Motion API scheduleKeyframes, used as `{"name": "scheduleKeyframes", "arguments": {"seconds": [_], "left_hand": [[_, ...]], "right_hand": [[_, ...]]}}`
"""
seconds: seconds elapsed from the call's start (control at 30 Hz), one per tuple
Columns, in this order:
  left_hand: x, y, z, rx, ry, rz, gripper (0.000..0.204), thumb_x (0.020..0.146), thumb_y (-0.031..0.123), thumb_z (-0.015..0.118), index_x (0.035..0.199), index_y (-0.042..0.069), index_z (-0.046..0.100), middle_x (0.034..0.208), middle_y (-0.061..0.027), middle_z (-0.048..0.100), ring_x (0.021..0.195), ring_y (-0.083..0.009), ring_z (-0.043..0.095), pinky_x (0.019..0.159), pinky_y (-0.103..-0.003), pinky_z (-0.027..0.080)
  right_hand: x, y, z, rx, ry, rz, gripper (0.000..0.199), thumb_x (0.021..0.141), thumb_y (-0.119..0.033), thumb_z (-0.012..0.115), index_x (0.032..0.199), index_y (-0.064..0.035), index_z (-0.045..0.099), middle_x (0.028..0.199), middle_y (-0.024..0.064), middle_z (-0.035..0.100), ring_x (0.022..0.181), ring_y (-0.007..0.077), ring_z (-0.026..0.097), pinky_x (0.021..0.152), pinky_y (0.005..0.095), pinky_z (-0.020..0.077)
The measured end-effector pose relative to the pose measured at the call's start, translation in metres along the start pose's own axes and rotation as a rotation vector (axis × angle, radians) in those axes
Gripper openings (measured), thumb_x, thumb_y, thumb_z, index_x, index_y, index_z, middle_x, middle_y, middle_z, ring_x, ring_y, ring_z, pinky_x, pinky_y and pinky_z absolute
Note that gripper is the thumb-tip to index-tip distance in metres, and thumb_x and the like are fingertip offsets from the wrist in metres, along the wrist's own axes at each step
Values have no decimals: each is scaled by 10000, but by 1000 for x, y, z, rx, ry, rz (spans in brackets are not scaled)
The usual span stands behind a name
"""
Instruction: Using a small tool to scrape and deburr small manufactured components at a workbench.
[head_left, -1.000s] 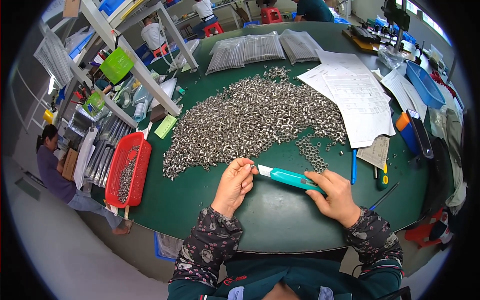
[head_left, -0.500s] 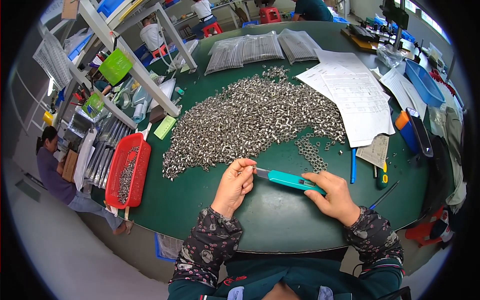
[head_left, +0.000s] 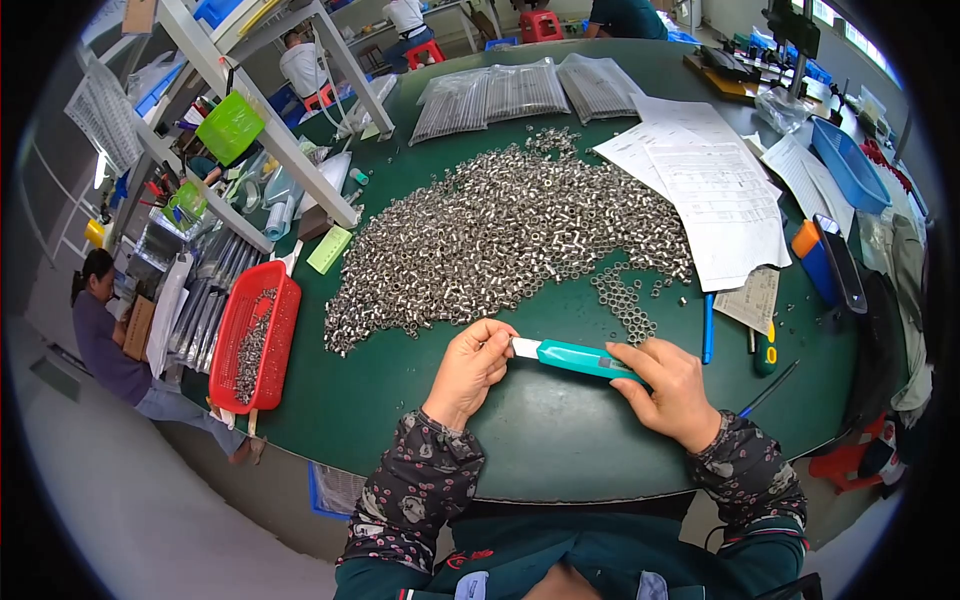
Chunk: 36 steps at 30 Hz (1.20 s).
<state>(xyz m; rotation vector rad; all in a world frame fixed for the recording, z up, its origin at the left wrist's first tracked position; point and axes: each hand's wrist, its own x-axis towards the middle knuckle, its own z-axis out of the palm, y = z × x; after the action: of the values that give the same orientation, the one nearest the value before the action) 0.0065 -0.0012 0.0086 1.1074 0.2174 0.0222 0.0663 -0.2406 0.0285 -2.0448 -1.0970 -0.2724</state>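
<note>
My right hand [head_left: 668,388] grips a teal utility knife [head_left: 578,357] by the far end of its handle. Its bare blade [head_left: 524,347] points left, with the tip at the fingertips of my left hand [head_left: 468,368]. Thumb and forefinger of that hand are pinched on a small metal piece, mostly hidden by the fingers. Both hands are raised over the near part of the green table [head_left: 560,460]. Just beyond them spreads a big heap of short metal sleeves [head_left: 500,240]. A patch of loose metal rings [head_left: 625,305] lies at its near right side.
On the left stands a red basket [head_left: 282,345] holding small metal parts. Papers [head_left: 715,215], a blue pen [head_left: 708,328], a green-yellow screwdriver [head_left: 766,352] and a phone [head_left: 840,265] lie right. Bagged metal tubes [head_left: 525,92] lie beyond the heap. A person [head_left: 95,320] sits at far left.
The utility knife has rolled slightly about its length, so its blade looks brighter and its slider shows less. Both hands stay nearly in place.
</note>
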Motion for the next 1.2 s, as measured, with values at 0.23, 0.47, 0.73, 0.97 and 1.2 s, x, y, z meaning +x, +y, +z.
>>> {"name": "scheduleKeyframes", "arguments": {"seconds": [0.23, 0.47, 0.73, 0.97, 1.2], "left_hand": [[1, -2, -3, -109, 11, -19, 171, 881, 179, 466, 855, 19, 521, 670, 4, 454, 437, -5, 281, 375, -142, 208], [1, 0, -2, -65, -5, -41, 194, 891, 210, 443, 867, 25, 498, 659, 4, 446, 441, -13, 270, 372, -144, 210], [1, 1, -1, -114, 7, -2, 164, 895, 185, 431, 899, 34, 495, 709, -28, 491, 439, -12, 286, 367, -135, 233], [2, 4, 3, -91, 40, 58, 149, 888, 102, 424, 990, 27, 504, 805, -80, 560, 443, -2, 325, 360, -125, 254], [1, 1, 0, -71, 35, 64, 146, 877, 78, 438, 1000, 26, 497, 825, -74, 554, 455, -1, 327, 365, -124, 255]], "right_hand": [[-1, 1, -1, 13, 66, -27, 314, 680, -130, 638, 979, -53, 580, 653, 88, 499, 533, 241, 490, 491, 330, 405], [-1, 1, 2, 92, -33, 16, 298, 696, -147, 631, 973, -49, 580, 653, 94, 505, 543, 250, 498, 494, 333, 406], [1, 3, 0, 72, 169, -7, 323, 677, -119, 640, 983, -42, 573, 659, 97, 505, 539, 249, 486, 489, 327, 394], [0, 4, 0, 46, 108, -13, 327, 678, -119, 639, 989, -45, 569, 658, 99, 503, 540, 249, 489, 488, 324, 393], [0, 2, 1, 44, 55, 14, 310, 685, -128, 634, 979, -50, 575, 659, 95, 503, 540, 250, 493, 494, 327, 401]]}}
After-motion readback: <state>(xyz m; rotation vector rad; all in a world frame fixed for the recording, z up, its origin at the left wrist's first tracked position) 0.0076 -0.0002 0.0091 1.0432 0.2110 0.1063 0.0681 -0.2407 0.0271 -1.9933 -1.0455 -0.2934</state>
